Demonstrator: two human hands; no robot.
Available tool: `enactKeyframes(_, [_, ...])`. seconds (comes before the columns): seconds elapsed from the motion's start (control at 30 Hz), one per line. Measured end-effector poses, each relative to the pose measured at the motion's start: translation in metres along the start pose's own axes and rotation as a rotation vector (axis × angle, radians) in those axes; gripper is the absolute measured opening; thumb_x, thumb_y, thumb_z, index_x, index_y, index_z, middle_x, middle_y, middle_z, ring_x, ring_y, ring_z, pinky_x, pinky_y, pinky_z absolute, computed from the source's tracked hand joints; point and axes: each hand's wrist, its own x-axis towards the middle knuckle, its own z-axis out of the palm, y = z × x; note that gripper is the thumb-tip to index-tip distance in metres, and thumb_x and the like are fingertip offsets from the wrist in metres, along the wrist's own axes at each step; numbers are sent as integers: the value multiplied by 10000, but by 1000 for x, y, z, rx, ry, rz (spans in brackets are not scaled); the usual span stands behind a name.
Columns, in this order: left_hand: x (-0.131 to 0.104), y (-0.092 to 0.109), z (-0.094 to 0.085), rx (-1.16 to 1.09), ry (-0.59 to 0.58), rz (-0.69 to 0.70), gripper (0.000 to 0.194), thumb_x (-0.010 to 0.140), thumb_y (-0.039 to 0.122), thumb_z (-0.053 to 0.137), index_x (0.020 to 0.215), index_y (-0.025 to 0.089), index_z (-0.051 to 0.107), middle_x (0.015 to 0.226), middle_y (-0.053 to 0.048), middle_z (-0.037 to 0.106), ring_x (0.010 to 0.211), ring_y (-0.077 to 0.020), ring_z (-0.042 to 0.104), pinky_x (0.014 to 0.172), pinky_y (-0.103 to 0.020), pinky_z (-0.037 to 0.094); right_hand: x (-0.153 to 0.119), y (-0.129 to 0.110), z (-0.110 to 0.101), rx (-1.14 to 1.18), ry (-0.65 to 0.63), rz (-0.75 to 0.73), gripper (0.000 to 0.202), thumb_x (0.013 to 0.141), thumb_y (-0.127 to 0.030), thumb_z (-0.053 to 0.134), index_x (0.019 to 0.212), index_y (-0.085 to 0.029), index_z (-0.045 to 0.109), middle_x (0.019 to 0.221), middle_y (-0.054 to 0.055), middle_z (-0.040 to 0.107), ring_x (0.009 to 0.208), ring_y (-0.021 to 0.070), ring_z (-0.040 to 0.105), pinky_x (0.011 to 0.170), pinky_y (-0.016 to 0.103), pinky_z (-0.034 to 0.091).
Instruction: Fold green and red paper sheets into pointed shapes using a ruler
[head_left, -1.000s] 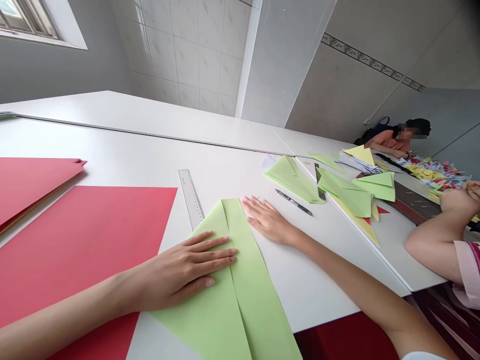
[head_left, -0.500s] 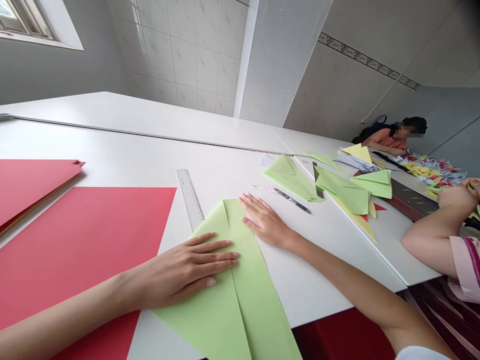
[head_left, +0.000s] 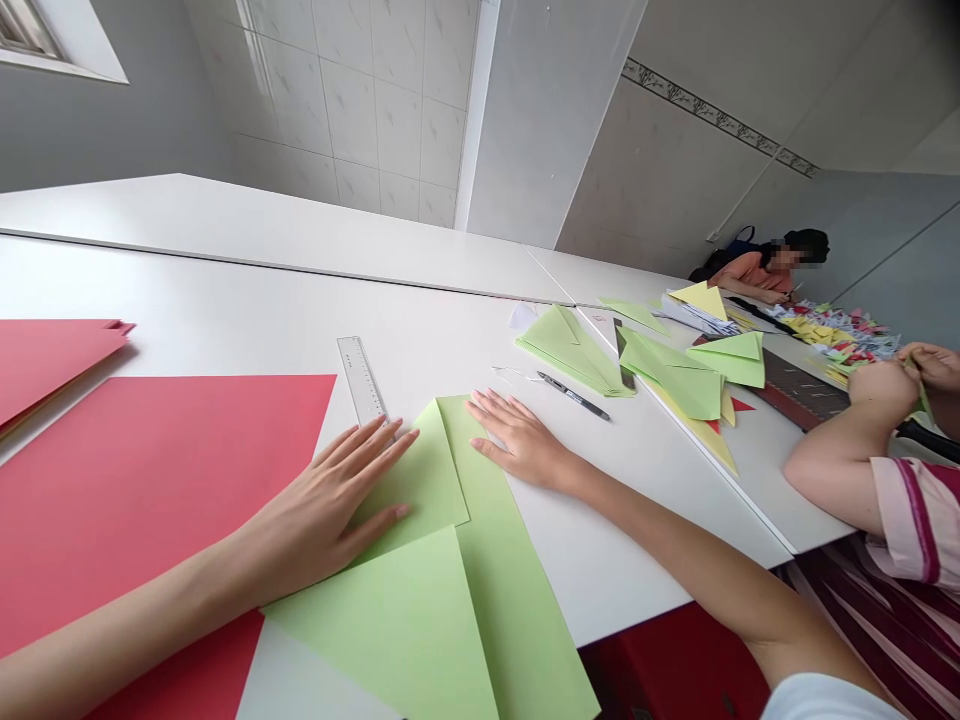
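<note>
Green folded paper lies in front of me on the white table. My left hand rests on its upper left flap, fingers outstretched and a little apart, the tips near the lower end of a clear ruler. Part of the ruler is hidden under those fingers. At the paper's upper right edge lies my right hand, flat with fingers extended. A large red sheet is spread under my left forearm. To the right of my right hand lies a dark pen.
More red sheets are stacked at the far left. Folded green papers and yellow pieces lie to the right. A co-worker's arm leans on the table there. Another person sits farther back beside a heap of coloured paper scraps.
My left hand has slid up and left across the green paper, from the centre seam towards the ruler. A flap edge now shows below it. The right hand stays at the paper's edge.
</note>
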Motion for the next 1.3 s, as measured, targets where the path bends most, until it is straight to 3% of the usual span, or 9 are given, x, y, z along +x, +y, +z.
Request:
enactKeyframes(0.17, [-4, -9, 7, 13, -40, -13, 664, 974, 593, 377, 1556, 362, 155, 1594, 36, 278, 1473, -279, 270, 1196, -494, 314, -1, 13, -6, 0, 7, 66, 632, 1019, -570, 250, 1561, -245, 271, 1639, 6, 169, 1530, 189, 78, 1249, 455, 76])
enactKeyframes(0.5, [0, -11, -1, -60, -135, -11, 633, 966, 572, 421, 1538, 402, 209, 1619, 29, 207, 1490, -332, 201, 1180, -575, 291, 2, 45, -14, 7, 63, 93, 538, 1037, -406, 252, 1544, -244, 327, 1622, 11, 237, 1520, 182, 145, 1247, 445, 156])
enactKeyframes(0.73, [1, -19, 3, -120, -100, -60, 536, 982, 562, 371, 1496, 419, 321, 1588, 47, 304, 1440, -356, 318, 1167, -603, 333, 2, 46, -19, -1, 62, 124, 543, 1035, -362, 263, 1537, -173, 345, 1623, 51, 242, 1518, 177, 155, 1252, 394, 144])
enactKeyframes(0.87, [4, -22, -1, -131, -23, -26, 523, 1021, 521, 194, 1437, 300, 421, 1519, 115, 382, 1333, -328, 434, 1029, -547, 451, 3, 47, -20, 7, 84, 153, 550, 1028, -333, 278, 1519, -105, 369, 1617, 98, 248, 1518, 195, 163, 1249, 398, 144])
enactKeyframes(0.97, [5, -19, -3, -121, 56, -1, 499, 1022, 500, 208, 1380, 261, 462, 1456, 143, 436, 1255, -268, 495, 913, -497, 482, 2, 44, -19, 34, 118, 162, 542, 1015, -340, 314, 1503, -123, 402, 1608, 99, 274, 1513, 204, 187, 1244, 425, 154])
enactKeyframes(1.13, [7, -8, -6, -105, 97, 52, 485, 1021, 497, 226, 1345, 261, 498, 1442, 140, 456, 1227, -253, 523, 906, -487, 489, 3, 34, -22, 146, 191, 163, 520, 947, -299, 476, 1441, -139, 490, 1559, 112, 384, 1486, 211, 278, 1248, 418, 154])
enactKeyframes(1.2, [8, -4, -7, -110, 86, 69, 483, 1025, 483, 212, 1331, 267, 516, 1455, 140, 438, 1228, -255, 522, 894, -484, 492, 3, 31, -25, 226, 234, 197, 489, 921, -239, 499, 1399, -138, 529, 1508, 118, 465, 1447, 213, 361, 1235, 405, 216])
enactKeyframes(1.3, [9, -3, -6, -153, 81, 79, 470, 1018, 496, 246, 1350, 270, 491, 1450, 142, 436, 1219, -271, 524, 877, -508, 488, 0, 24, -30, 389, 286, 300, 447, 948, -230, 451, 1385, -157, 504, 1346, 126, 618, 1268, 214, 571, 1107, 417, 438])
